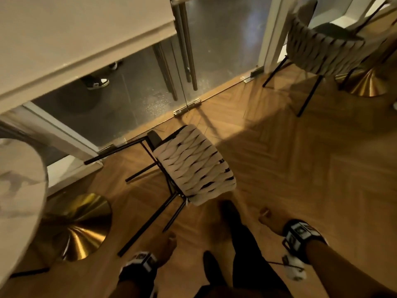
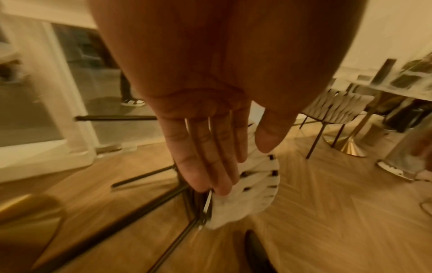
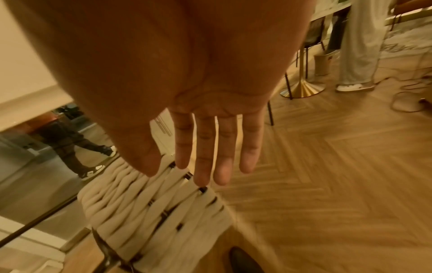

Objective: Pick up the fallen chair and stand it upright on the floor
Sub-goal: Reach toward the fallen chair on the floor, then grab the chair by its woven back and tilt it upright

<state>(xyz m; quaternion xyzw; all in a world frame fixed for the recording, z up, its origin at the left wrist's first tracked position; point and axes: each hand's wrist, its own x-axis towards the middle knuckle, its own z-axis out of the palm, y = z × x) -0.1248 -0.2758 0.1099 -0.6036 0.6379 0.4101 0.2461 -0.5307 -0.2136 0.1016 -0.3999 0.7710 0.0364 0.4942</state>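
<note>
Herringbone wooden flooring (image 1: 300,168) in a warm tone runs from a glass door (image 1: 214,39) with metal hinges across the room. Over it, the left hand (image 2: 205,133) hangs with straight fingers (image 2: 210,157) held close together, thumb a little apart, holding nothing; in the left wrist view its fingertips overlap the chair's edge, but the head view shows the hand (image 1: 165,246) apart from the chair. The right hand (image 3: 210,129) is likewise empty, its fingers (image 3: 203,157) straight and slightly spread above the woven back, not touching it. Between and ahead of the hands lies the fallen chair with cream woven-strap back and thin black metal legs (image 1: 193,164), on its side near the door, legs pointing toward the left. Dark shoes (image 1: 227,209) of the person stand just beside the chair's near end. A matching upright woven chair (image 1: 322,46) stands well apart at the far right, near a brass cone-shaped table base (image 1: 365,87). A second brass base (image 1: 86,229) sits at the left under a round marble tabletop (image 1: 19,190).
</note>
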